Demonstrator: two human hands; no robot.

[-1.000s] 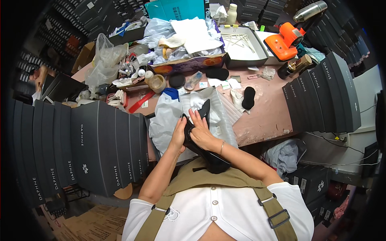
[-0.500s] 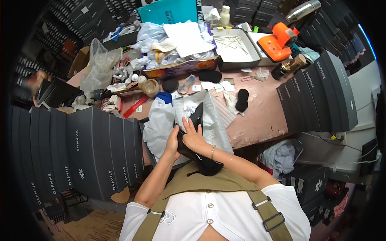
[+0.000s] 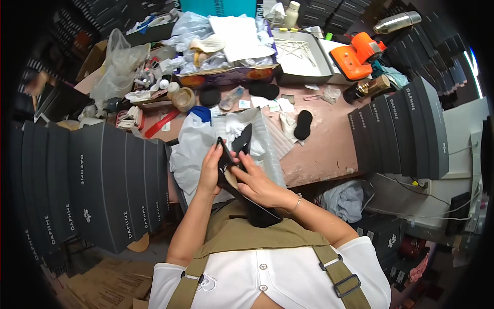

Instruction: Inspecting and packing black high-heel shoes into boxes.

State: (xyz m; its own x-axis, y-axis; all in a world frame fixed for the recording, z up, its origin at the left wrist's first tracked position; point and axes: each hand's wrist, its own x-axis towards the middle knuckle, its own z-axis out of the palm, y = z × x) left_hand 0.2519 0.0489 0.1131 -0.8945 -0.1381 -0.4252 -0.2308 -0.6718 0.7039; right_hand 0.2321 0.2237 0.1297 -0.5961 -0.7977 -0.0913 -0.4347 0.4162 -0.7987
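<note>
A glossy black high-heeled shoe (image 3: 261, 215) is tilted in front of my waist, toe toward me and heel end away. My left hand (image 3: 208, 172) is closed round its heel end. Across the shoe's opening, where a beige insole shows, lies my right hand (image 3: 262, 188) with stretched fingers touching the upper; its thumb is hidden. Just beyond my fingers a second black shoe (image 3: 242, 140) lies in an open box lined with white paper (image 3: 265, 141). More crumpled white tissue (image 3: 193, 147) hangs at the box's left side.
Stacked dark grey shoe boxes (image 3: 105, 185) rise at left, with another leaning stack (image 3: 406, 129) at right. On the pink table (image 3: 329, 159) are black oval pads (image 3: 303, 125), a red strip (image 3: 160, 123) and a round jar (image 3: 183, 99). An orange device (image 3: 355, 59) stands at the back right.
The shoe's heel end has lifted and turned, showing its beige insole. My right hand has slid back from the box onto the shoe's opening. My view has shifted slightly.
</note>
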